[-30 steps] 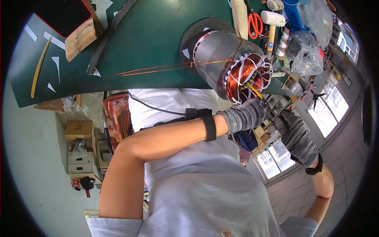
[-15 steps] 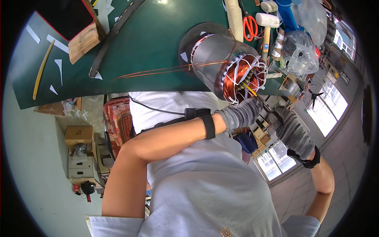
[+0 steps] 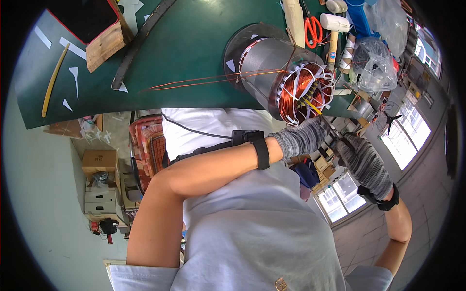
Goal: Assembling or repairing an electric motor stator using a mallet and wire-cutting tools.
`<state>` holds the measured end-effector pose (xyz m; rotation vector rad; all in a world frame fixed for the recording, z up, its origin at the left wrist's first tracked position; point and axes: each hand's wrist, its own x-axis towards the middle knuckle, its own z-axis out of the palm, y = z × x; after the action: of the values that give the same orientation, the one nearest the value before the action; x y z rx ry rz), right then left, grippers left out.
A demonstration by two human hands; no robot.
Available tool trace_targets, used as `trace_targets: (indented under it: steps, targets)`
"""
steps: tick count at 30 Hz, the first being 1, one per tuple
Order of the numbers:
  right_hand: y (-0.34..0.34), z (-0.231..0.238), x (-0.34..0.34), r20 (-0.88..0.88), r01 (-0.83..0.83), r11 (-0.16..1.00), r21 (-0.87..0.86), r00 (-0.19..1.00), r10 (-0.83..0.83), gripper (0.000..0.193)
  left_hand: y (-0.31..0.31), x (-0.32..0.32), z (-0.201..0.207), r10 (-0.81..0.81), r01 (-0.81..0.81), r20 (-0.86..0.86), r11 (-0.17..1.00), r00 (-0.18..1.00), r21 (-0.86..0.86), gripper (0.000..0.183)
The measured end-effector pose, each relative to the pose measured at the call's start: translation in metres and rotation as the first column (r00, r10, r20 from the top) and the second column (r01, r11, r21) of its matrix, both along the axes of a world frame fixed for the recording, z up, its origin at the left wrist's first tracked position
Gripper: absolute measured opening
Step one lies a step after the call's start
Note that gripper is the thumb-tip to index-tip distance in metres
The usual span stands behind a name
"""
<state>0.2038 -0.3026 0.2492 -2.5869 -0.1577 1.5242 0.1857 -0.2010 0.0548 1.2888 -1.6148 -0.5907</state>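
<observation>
A grey motor stator (image 3: 264,68) lies on its side on the green table, its end of copper windings (image 3: 297,92) tied with white lacing and facing right. A narrow yellow strip (image 3: 313,107) sticks out of its bore. My left hand (image 3: 305,138), in a grey knitted glove, is just below the windings near the strip's tip; its fingers are bent and mostly hidden. My right hand (image 3: 365,160), gloved alike, is closed around a thin dark tool (image 3: 347,143) whose kind is unclear. A slim metal piece shows between the hands.
Long copper wires (image 3: 194,82) trail left from the stator. Behind it are orange-handled scissors (image 3: 313,33), a white-headed mallet (image 3: 335,23) and clear plastic bags (image 3: 374,65). A dark curved bar (image 3: 138,48), a wooden block (image 3: 106,48) and paper scraps lie on the left.
The whole view has shifted slightly, with the table and stator appearing a little farther right and the near edge higher. Both hands keep nearly the same place beside the windings.
</observation>
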Motion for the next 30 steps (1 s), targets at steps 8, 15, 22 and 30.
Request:
trace_targets:
  steps: [8,15,22,30]
  targets:
    - [0.001,0.001,0.013,0.028,-0.035,0.999,0.024,0.999,0.034,0.041,-0.004,-0.002,0.002,0.105,-0.106,-0.054,0.994,0.993,-0.023,0.027]
    - [0.004,0.001,0.015,0.003,-0.108,0.994,-0.007,0.994,0.108,0.04,-0.002,-0.011,-0.001,0.094,-0.095,-0.062,0.995,0.994,-0.016,0.036]
    - [0.0,0.002,0.013,-0.028,0.075,0.997,0.003,0.997,-0.075,0.039,0.001,0.009,0.008,-0.014,0.018,-0.07,0.999,0.997,0.046,0.031]
    - [0.023,-0.024,0.01,0.218,0.583,0.802,-0.131,0.806,-0.551,0.017,-0.002,-0.004,0.004,-0.037,0.044,-0.094,0.997,0.995,0.071,0.03]
